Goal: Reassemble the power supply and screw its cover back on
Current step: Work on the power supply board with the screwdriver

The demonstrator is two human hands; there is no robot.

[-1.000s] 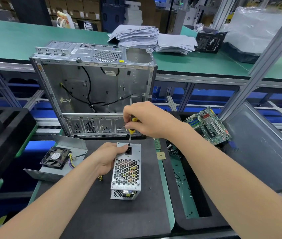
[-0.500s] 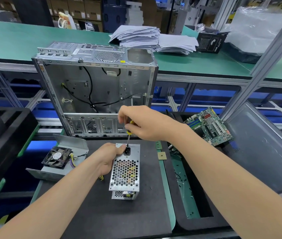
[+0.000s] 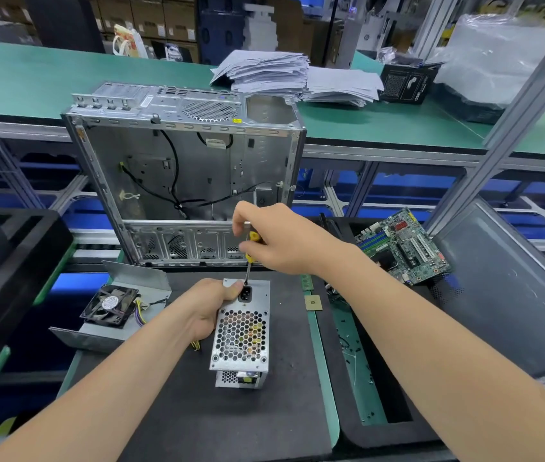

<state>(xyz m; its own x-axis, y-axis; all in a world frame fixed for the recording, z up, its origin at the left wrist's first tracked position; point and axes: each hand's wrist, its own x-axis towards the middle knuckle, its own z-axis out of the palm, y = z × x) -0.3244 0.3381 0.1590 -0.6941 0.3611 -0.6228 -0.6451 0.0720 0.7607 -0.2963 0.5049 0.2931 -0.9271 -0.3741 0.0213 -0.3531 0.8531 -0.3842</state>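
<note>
1. The power supply point(image 3: 241, 331) stands on the dark mat point(image 3: 197, 411), just in front of the open computer case point(image 3: 181, 161), perforated cover up.
2. Our left hand point(image 3: 207, 308) grips its left side, thumb beside the power socket.
3. Our right hand point(image 3: 277, 241) curls round the yellow screwdriver point(image 3: 252, 238), tip at the cover's far edge; we cannot tell whether it sits in a screw.
4. A fan point(image 3: 110, 305) lies to the left.
</note>
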